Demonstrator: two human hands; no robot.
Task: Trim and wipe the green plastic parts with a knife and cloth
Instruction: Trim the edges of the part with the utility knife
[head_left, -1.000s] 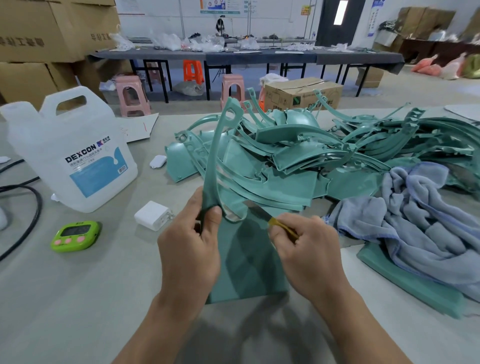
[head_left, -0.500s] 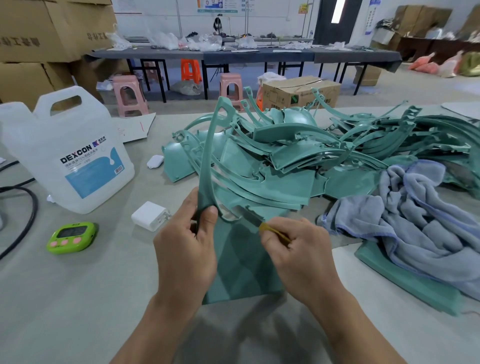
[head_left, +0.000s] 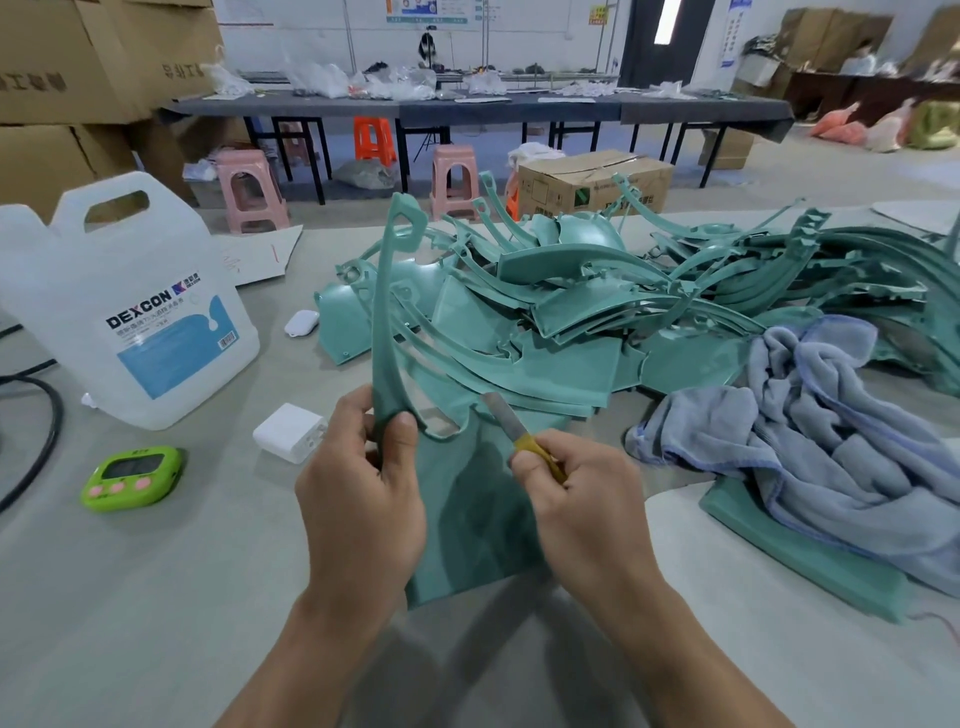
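Left hand (head_left: 358, 499) and right hand (head_left: 582, 499) both grip, close together.

Looks to be a factory workshop: heaped green plastic parts (head_left: 597, 312) on a grey counter (head_left: 156, 597), stacked cardboard cartons (head_left: 78, 78) at left, a long dark counter (head_left: 519, 111) behind strewn with plastic bags (head_left: 322, 80), pink stools (head_left: 248, 189) on bare floor (head_left: 831, 171).

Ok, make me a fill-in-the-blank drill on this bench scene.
The right hand grips a knife with a ____ handle.
The left hand holds a plastic part coloured ____.
The white jug is labelled ____.
The cloth lies to the ____ of both hands.
Missing words: yellow; green; DEXCON; right.
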